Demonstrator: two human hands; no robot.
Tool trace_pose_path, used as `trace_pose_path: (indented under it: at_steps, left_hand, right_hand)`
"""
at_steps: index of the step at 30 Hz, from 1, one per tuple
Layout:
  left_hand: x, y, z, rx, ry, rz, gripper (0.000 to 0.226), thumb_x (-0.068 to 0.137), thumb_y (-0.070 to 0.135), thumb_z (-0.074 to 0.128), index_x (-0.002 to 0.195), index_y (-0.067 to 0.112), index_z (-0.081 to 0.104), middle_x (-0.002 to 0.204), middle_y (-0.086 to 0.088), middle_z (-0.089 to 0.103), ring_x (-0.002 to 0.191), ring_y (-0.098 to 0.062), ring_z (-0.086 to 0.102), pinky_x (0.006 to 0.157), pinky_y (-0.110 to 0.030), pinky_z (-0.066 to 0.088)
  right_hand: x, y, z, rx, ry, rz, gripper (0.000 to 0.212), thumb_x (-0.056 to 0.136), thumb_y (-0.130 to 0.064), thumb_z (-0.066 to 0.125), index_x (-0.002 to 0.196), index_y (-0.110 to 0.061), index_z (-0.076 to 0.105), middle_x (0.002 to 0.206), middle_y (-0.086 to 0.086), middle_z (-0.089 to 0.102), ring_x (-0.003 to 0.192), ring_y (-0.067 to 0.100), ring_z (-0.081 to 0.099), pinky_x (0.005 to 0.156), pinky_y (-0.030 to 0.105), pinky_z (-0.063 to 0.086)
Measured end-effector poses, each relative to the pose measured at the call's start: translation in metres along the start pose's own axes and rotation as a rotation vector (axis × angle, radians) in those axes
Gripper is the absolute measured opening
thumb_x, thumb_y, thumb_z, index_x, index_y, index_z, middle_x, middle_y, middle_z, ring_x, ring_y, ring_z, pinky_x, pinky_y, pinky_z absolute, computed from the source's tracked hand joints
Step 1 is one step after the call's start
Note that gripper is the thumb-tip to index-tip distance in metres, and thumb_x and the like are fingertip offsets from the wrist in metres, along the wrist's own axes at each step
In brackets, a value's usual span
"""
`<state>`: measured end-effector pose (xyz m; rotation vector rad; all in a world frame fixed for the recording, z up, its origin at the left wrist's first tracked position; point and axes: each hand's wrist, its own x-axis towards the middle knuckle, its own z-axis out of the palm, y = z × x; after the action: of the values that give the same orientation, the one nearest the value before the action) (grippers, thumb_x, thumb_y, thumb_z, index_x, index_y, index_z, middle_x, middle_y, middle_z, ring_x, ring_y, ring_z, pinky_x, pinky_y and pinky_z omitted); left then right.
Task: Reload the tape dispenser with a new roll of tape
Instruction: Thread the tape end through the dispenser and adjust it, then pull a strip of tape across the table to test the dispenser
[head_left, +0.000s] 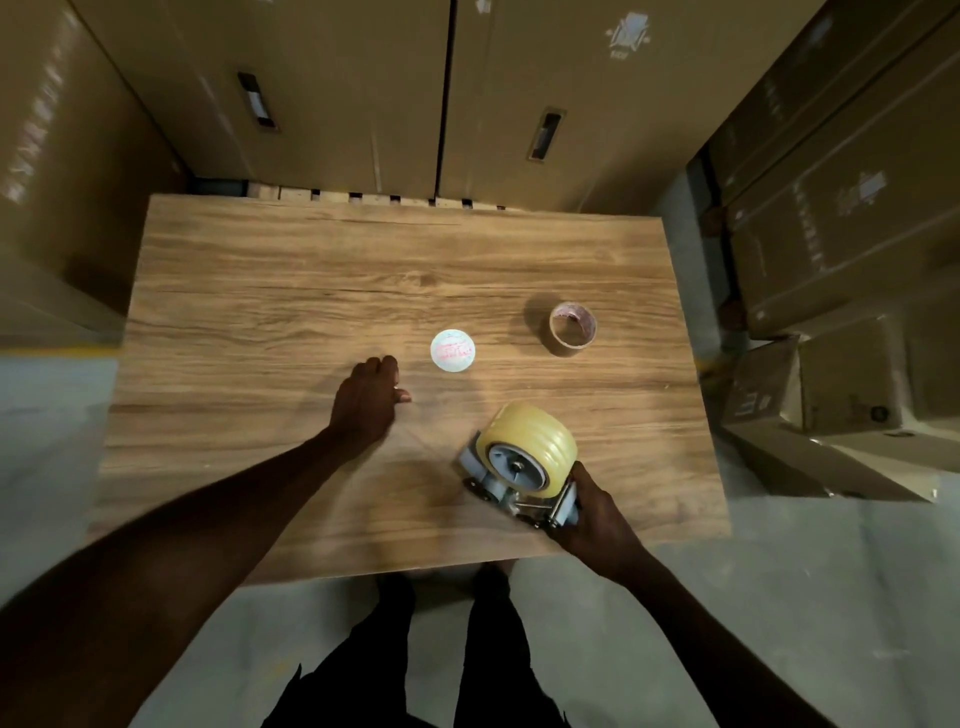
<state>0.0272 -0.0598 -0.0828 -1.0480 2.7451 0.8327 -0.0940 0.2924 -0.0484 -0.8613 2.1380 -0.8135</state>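
A grey tape dispenser lies on the wooden table at the front right, with a full yellowish roll of tape mounted on its wheel. My right hand grips the dispenser's handle end. My left hand rests on the table to the left, fingers curled, thumb and finger pinched together; a faint clear strip seems to stretch from it toward the roll. An empty cardboard tape core stands at the right. A round white label disc lies near the middle.
Tall cardboard boxes wall in the table at the back and left. More stacked boxes stand on the right, with smaller ones on the grey floor. My legs are at the table's front edge.
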Motion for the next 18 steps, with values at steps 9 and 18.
trace_pose_path:
  at_steps: [9,18]
  left_hand:
    - [0.002,0.001,-0.003,-0.027,-0.027,-0.079,0.025,0.087,0.024,0.074,0.091,0.009,0.055,0.097,-0.012,0.063,0.098,-0.032,0.058,0.077,-0.044,0.048]
    - [0.003,0.011,0.0,-0.008,-0.026,-0.201,0.03,0.085,0.028,0.076,0.096,0.007,0.059,0.107,-0.018,0.065,0.104,-0.037,0.06,0.084,-0.044,0.052]
  right_hand:
    - [-0.005,0.001,0.001,0.002,-0.025,0.02,0.064,0.081,-0.032,0.081,0.135,-0.036,0.046,0.115,-0.019,0.073,0.1,-0.001,0.074,0.083,0.032,0.059]
    - [-0.041,0.024,-0.011,0.009,-0.031,0.027,0.062,0.082,-0.029,0.08,0.135,-0.029,0.047,0.098,-0.013,0.075,0.087,0.005,0.073,0.072,0.035,0.058]
